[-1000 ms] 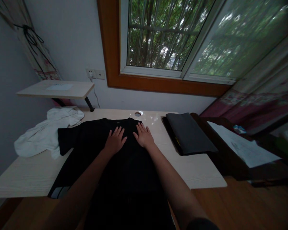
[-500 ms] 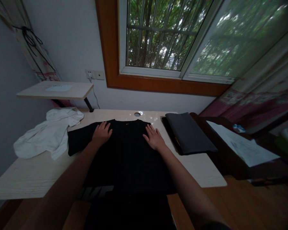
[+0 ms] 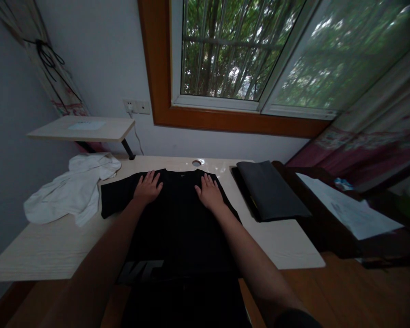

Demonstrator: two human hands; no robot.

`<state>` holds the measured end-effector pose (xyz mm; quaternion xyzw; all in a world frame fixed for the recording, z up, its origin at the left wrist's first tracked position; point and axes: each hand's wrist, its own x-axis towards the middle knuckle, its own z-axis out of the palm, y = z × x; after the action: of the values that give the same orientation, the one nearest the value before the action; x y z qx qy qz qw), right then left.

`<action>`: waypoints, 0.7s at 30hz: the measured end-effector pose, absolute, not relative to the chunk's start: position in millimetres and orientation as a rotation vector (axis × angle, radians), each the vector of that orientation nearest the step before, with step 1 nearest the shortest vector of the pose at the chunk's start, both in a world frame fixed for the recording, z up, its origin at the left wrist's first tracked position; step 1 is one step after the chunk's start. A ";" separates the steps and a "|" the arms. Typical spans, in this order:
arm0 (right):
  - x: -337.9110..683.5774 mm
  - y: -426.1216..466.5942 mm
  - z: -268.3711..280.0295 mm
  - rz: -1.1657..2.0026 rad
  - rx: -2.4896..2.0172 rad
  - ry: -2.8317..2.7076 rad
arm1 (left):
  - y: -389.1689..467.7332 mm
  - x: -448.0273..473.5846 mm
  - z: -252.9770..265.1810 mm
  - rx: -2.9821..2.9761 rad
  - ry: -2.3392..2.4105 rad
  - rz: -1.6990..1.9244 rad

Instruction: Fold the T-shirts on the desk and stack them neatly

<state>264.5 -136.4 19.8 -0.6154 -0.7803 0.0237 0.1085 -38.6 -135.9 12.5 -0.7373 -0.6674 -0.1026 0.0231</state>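
A black T-shirt lies spread on the pale wooden desk, its neckline toward the window. My left hand rests flat on the shirt near its left shoulder, fingers apart. On the opposite shoulder, my right hand also presses flat with outstretched fingers. The left sleeve reaches out beyond my left hand, while the right one is partly hidden by my forearm. Light lettering shows low on the shirt, close to the desk's front edge. Neither hand grips anything.
A crumpled white cloth lies at the left below a raised shelf. To the right sits a dark grey folder. Papers lie on a dark surface farther right. A cable hole is at the desk's back.
My right hand has slid left, inward along the shirt's shoulder. My left hand stays at about the same spot on the fabric. More of the light lettering shows near the hem.
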 end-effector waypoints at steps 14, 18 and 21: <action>279.2 -147.0 10.2 0.107 -1.804 -2.262 | -132.5 -41.2 6.5 -2.261 -2.065 -0.282; 292.9 -146.1 8.3 0.085 -1.821 -2.292 | -133.4 -40.9 6.9 -2.249 -2.040 -0.251; 298.1 -146.5 7.6 0.094 -1.829 -2.324 | -133.9 -40.7 8.0 -2.241 -2.021 -0.211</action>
<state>298.1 -146.5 7.6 -0.6155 -0.7821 0.0317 0.0914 -40.7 -133.9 8.0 -0.7394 -0.6671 -0.0696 0.0583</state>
